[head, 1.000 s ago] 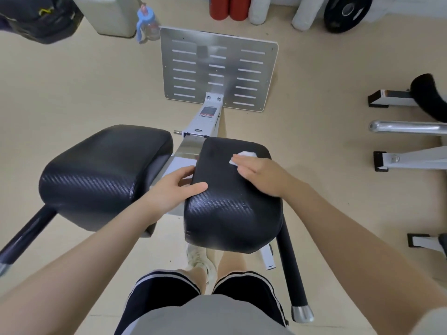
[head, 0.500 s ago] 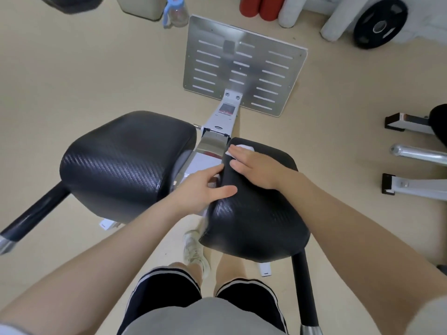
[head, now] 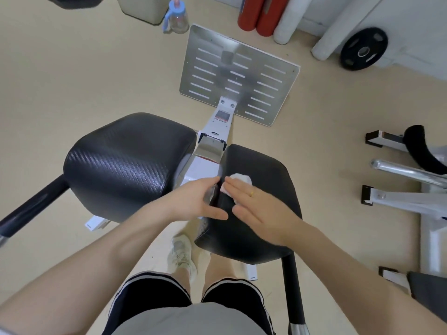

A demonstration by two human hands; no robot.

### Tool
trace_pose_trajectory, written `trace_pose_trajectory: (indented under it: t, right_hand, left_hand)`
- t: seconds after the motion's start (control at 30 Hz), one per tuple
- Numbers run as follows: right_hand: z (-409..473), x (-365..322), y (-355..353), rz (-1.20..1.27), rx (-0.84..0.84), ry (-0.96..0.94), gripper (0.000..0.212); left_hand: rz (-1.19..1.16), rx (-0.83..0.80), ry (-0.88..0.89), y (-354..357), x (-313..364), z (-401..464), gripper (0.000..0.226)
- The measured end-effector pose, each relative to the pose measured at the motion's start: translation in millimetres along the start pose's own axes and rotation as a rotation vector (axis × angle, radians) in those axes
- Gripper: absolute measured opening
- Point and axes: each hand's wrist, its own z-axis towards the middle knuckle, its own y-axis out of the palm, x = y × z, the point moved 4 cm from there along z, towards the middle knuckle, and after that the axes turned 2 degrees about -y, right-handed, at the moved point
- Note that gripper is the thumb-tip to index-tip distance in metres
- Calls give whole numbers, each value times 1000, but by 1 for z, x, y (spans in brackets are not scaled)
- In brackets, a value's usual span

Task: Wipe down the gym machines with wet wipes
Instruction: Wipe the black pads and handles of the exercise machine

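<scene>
A gym machine has two black textured pads, the left pad (head: 125,160) and the right pad (head: 263,184), joined by a white and silver frame (head: 212,151) to a slotted metal footplate (head: 237,78). My right hand (head: 261,211) lies flat with straight fingers on the right pad, pressing a white wet wipe (head: 239,180) that shows under its fingertips. My left hand (head: 196,199) grips the inner edge of the right pad, thumb on top and fingers curled down into the gap.
Another machine's white frame and chrome bar (head: 406,172) stand at the right. A blue-capped bottle (head: 176,18), red rollers (head: 261,13), white rollers and a black weight plate (head: 364,48) sit at the back. My legs and a shoe (head: 181,255) are below the pads.
My right hand has slid the wipe back toward me along the right pad's inner side. The left hand keeps its hold on the pad's edge. The camera view shifted.
</scene>
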Motion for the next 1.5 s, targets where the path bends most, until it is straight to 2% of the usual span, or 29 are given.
trace_pose_trajectory:
  t: [0.1,0.23,0.37,0.5,0.57,0.67,0.8,0.9,1.03,1.2,1.33,1.43,1.5]
  right_hand:
    - [31,21,-10,88,44,133,44]
    - [60,37,-19,148,14,297,44]
    - [30,8,-12,73,113,220,38]
    - [-22,-26,24,-126,198,109,67]
    - [-31,-31,42,-203,232,133,73]
    - [-23,-31,45,-237,341,149,60]
    - [15,-1,17,-90,384,303,39]
    - [22,1,16,-94,422,372,46]
    - [-26,-35,50,-225,505,309,56]
    - [-58,-35,101,-379,464,392,60]
    - [-44,-20,80,-294,542,331,59]
    - [-30,4,42,-253,641,388,52]
    - [-25,18,27,-246,546,469,48]
  left_hand:
    - [-57,98,26,4,-1,-8,56]
    - [-12,197,10,11,-3,-13,61]
    - [36,233,-30,18,-4,-18,68]
    - [-101,166,26,18,-2,-23,57]
    - [-102,79,46,20,-4,-28,65]
    - [-82,58,60,23,-12,-29,72]
    - [-48,115,67,25,-11,-30,68]
    - [-26,155,48,27,-11,-31,71]
    - [-40,186,35,30,-9,-34,67]
    - [-19,223,14,32,1,-39,64]
    - [11,229,15,35,5,-41,63]
    - [-9,261,-19,39,2,-40,61]
    - [-38,313,-43,43,-1,-41,59]
